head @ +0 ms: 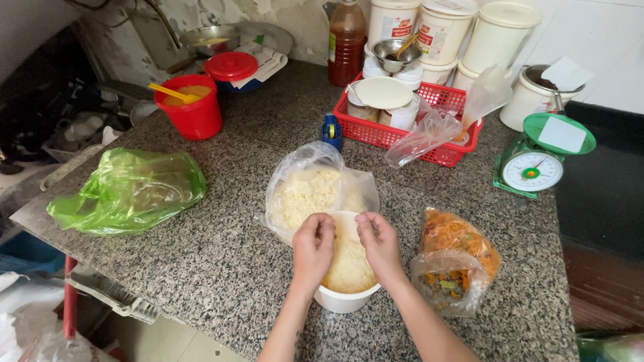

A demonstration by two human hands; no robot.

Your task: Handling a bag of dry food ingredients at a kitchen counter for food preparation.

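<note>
I am resting my left hand (313,243) and right hand (380,241), both loosely curled and gripping nothing, on the white bowl (343,299) at the granite surface (221,268) edge, already heaped with pale shreds, while more is waiting in the clear bag (308,191) behind.

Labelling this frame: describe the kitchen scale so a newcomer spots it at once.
On the granite counter, look to the far right edge, past the red basket. The scale stands there alone: green body, round white dial, flat green pan on top.
</note>
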